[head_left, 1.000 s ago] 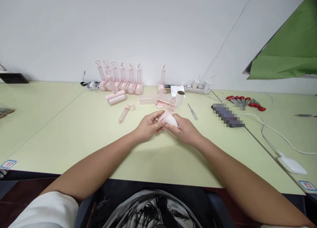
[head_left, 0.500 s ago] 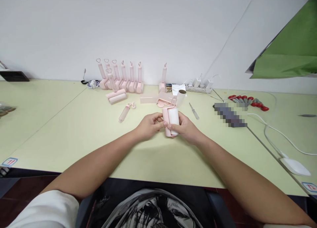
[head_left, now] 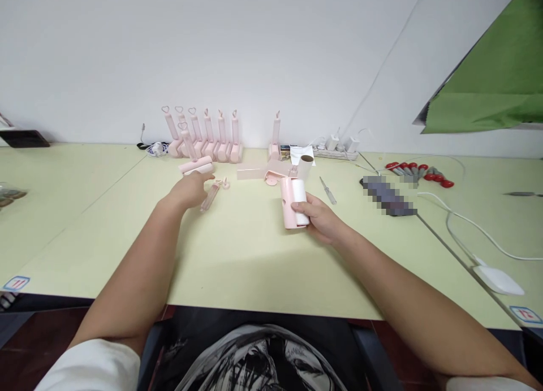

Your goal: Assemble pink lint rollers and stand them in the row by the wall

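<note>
In my right hand (head_left: pixel 321 217) is a pink lint roller head (head_left: pixel 288 210) with a white sticky roll (head_left: pixel 300 196), held upright above the table, thumb across the roll. A small round hole shows in its pink shell. My left hand (head_left: pixel 190 189) is open, fingers stretched out over a loose clear-pink handle (head_left: pixel 210 198); whether they touch it I cannot tell. A pink ring-shaped piece (head_left: pixel 225 183) lies by the handle's upper end. Just beyond that hand lies the head of an assembled lint roller (head_left: pixel 195 166), its handle standing up with a heart-shaped loop.
Several finished lint rollers (head_left: pixel 222 147) stand along the wall. Pink covers (head_left: pixel 250 171), a cardboard-cored roll (head_left: pixel 305 166) and a screwdriver (head_left: pixel 328 190) lie mid-table. Rightward are a blurred dark device (head_left: pixel 388 197), red-handled tools (head_left: pixel 439 180), a power strip (head_left: pixel 335 153) and a white charger (head_left: pixel 498 279).
My left hand has let go of the lint roller head and moved left and away to the loose handle. My right hand keeps the head, now turned so its hole shows.
</note>
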Demonstrator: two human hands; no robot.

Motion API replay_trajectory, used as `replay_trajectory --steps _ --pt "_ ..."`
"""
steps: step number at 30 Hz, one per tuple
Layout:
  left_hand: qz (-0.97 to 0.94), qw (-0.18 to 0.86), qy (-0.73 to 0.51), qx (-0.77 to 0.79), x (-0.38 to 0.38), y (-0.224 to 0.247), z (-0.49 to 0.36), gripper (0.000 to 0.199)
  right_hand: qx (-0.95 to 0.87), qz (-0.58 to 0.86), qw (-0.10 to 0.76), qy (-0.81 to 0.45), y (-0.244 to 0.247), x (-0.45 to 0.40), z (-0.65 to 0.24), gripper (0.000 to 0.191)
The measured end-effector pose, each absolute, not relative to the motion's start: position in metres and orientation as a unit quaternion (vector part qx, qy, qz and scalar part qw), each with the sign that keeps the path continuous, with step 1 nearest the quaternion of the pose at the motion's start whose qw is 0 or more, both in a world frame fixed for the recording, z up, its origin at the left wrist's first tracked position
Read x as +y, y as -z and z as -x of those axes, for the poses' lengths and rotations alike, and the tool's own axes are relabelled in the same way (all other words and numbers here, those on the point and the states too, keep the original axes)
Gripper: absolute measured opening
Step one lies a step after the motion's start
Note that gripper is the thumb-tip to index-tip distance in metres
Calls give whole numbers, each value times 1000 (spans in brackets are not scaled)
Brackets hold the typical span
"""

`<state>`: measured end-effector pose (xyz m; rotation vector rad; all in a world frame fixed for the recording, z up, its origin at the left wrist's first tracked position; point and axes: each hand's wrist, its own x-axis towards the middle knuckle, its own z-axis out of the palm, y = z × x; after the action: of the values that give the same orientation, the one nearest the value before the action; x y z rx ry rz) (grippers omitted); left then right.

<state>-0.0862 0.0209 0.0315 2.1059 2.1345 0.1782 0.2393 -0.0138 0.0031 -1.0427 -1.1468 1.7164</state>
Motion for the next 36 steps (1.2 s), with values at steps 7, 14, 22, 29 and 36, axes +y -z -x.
replay_trajectory --steps 7,14,22,29,36 --pt "-742 118 0 660 17 -30 92 70 -449 405 402 -687 2 -11 -242 42" --pt "-752 131 27 645 16 -31 75 43 -459 410 393 -683 -1 -13 -240 44" --pt "-820 255 -102 502 7 -32 52 38 -452 410 403 -682 -2 -14 -240 42" --pt "-813 426 -187 349 -12 -35 20 35 -460 377 395 -700 -8 -22 -237 43" --pt "-802 456 -201 329 -16 -32 12 32 -462 328 412 -714 -9 -23 -238 37"
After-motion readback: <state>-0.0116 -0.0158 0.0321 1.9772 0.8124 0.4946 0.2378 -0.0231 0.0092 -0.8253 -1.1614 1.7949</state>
